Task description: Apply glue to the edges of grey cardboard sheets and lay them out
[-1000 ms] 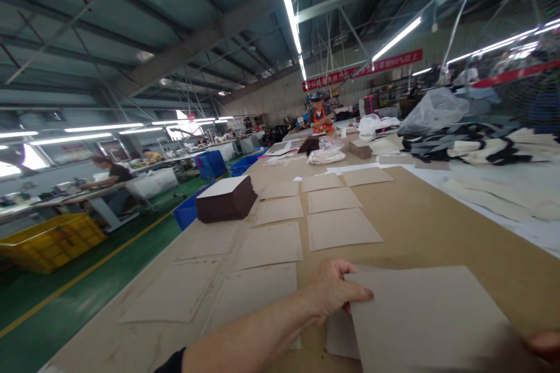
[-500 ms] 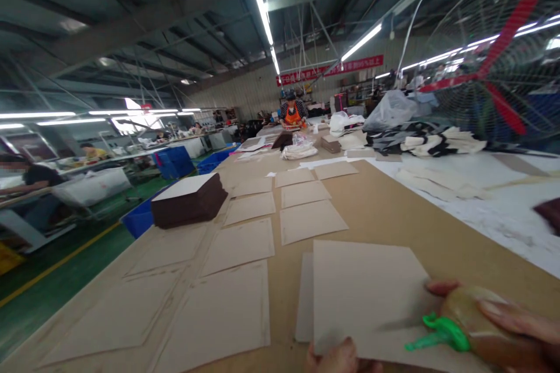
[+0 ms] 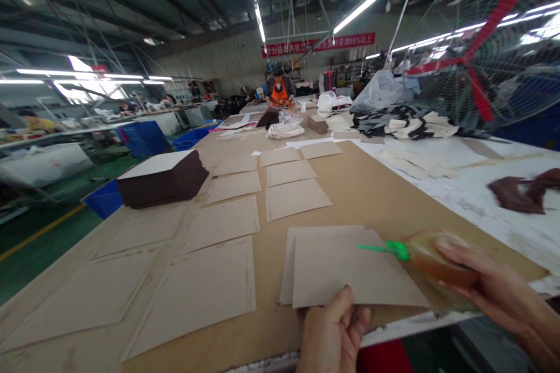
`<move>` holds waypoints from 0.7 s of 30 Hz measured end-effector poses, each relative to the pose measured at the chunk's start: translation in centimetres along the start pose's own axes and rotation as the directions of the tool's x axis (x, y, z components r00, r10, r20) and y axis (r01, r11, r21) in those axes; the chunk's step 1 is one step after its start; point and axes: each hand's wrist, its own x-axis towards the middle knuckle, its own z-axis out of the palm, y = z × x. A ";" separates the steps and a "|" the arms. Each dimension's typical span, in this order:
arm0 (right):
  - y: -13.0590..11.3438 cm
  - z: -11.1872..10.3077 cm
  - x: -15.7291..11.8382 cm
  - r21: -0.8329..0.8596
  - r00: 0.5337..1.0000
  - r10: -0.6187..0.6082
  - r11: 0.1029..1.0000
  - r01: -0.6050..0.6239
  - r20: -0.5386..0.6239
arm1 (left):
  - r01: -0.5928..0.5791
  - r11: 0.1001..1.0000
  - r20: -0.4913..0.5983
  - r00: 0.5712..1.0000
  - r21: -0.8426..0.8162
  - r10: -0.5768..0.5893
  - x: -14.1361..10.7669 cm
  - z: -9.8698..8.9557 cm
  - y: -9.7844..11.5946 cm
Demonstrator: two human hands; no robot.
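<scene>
On the table (image 3: 385, 201), the top card (image 3: 336, 262) sits at the near right, partly covering a lower card (image 3: 287, 268), its near edge pinched by the left hand (image 3: 330, 329). The right hand (image 3: 494, 285) grips a bottle (image 3: 444, 271), its nozzle (image 3: 397, 250) over the top card (touching or not, I cannot tell); too hard a squeeze could blob it, too slack a pinch could let it slip.

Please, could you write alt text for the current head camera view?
The person's right hand holds an amber squeeze bottle, its green nozzle over a beige sheet that the left hand grips at the near edge. More sheets lie in rows on the brown table, near a dark stack.
</scene>
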 end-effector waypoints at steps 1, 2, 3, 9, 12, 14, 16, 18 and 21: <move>-0.5 0.8 0.1 0.071 0.999 0.015 0.997 -0.017 0.030 | 0.007 1.000 0.003 1.000 0.022 -0.007 0.0 0.0 -0.2; -1.0 1.8 0.2 0.125 0.997 0.017 0.992 -0.026 0.074 | 0.013 0.999 0.005 1.000 0.041 -0.014 0.0 0.0 -0.3; -1.5 2.8 0.3 0.134 0.992 0.000 0.991 -0.017 0.123 | 0.011 0.999 0.005 1.000 0.053 -0.011 0.0 0.0 -0.3; -3.5 7.9 0.7 -0.258 0.947 -0.164 0.936 0.238 0.278 | -0.007 0.999 -0.009 1.000 0.046 0.007 -0.3 0.8 -0.1; -4.2 9.6 0.8 -0.367 0.907 -0.205 0.864 0.345 0.369 | -0.004 0.998 0.012 1.000 0.064 0.003 0.0 0.6 -0.1; -4.6 10.4 0.8 -0.429 0.879 -0.260 0.795 0.429 0.399 | -0.002 0.997 0.027 1.000 0.072 0.000 0.3 0.4 -0.3; -5.0 11.0 0.8 -0.467 0.856 -0.304 0.736 0.490 0.419 | 0.008 0.997 0.013 1.000 0.071 -0.009 0.4 0.1 -0.4; -5.4 11.1 0.7 -0.473 0.830 -0.312 0.704 0.529 0.463 | 0.013 0.998 0.015 1.000 0.065 -0.014 0.4 0.1 -0.4; -5.8 10.9 0.6 -0.402 0.768 -0.281 0.720 0.565 0.575 | 0.001 0.998 0.072 0.997 0.059 -0.005 0.1 0.2 -0.4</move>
